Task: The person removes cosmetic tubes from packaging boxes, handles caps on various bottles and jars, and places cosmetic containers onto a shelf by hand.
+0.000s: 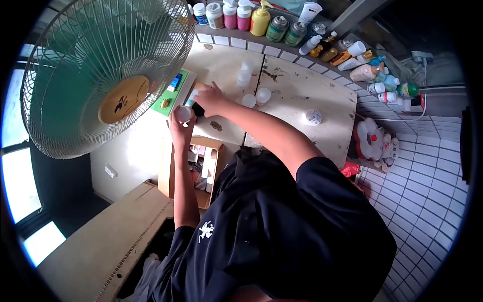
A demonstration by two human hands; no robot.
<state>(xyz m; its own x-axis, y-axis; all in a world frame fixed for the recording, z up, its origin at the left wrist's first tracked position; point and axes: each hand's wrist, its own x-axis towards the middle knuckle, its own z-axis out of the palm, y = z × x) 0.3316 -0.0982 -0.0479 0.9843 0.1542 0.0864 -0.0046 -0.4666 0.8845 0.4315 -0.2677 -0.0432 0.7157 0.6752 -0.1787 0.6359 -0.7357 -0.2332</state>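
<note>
My left hand (180, 132) is closed around a small translucent cup (185, 114) near the table's left edge. Just beyond the cup, my right hand (212, 99) reaches across with its fingers bent together. A small white and teal object (191, 97) shows at its fingertips, and something dark lies below them; the grip itself is too small to make out. Right of this hand stand several translucent cups, among them one cup (263, 95) and a stack (244, 76) farther back. A round white patterned container (312, 117) sits farther right on the worn white table (287, 83).
A large fan (123, 98) looms at the left, close to a green and white board (173, 90) with a blue-labelled item on it. Bottles and a yellow pump bottle (260, 19) line the back ledge. Below the table edge is an open drawer (214, 151) holding things.
</note>
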